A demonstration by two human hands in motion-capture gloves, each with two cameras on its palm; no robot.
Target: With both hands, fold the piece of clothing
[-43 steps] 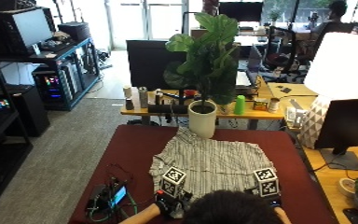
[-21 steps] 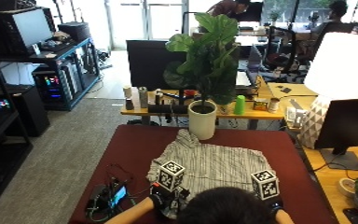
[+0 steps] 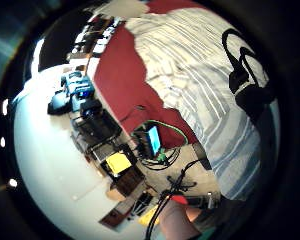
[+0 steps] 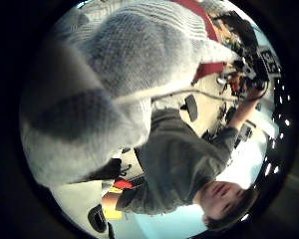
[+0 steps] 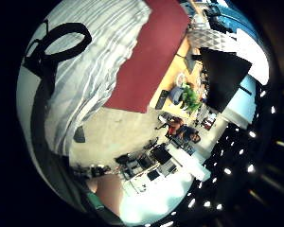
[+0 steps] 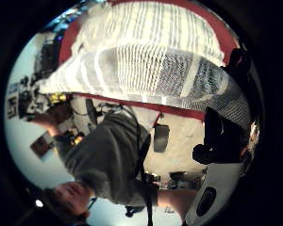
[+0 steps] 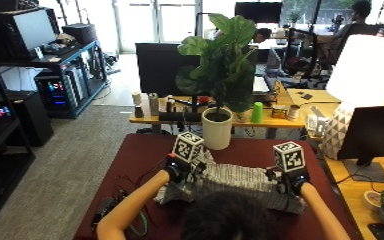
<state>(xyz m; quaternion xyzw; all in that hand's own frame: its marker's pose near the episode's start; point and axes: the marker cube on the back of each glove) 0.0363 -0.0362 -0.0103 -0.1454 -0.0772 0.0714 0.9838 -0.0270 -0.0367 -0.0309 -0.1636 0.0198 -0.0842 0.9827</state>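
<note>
A grey and white striped garment [image 7: 235, 179] lies bunched on the dark red table [image 7: 145, 150], its near part lifted and doubled over the rest. My left hand [image 7: 177, 172] grips the cloth at its left side and my right hand [image 7: 290, 181] grips it at its right side, both raised a little above the table. In the left thumb side palm view the striped cloth [image 4: 114, 59] fills most of the picture. The right thumb side palm view shows a lifted band of cloth [image 6: 146, 70] stretched across. The flat part of the garment [image 3: 190, 65] [image 5: 85, 56] spreads below both palms.
A white pot [image 7: 216, 132] with a tall leafy plant stands at the table's far edge, just beyond the garment. A small device with a lit screen [image 3: 151, 141] and cables [image 7: 109, 207] sits at the table's near left corner. A monitor [image 7: 372, 135] stands to the right.
Both hands have risen and moved away from the person toward the plant, carrying the garment's near edge over the rest. The garment now looks shorter front to back.
</note>
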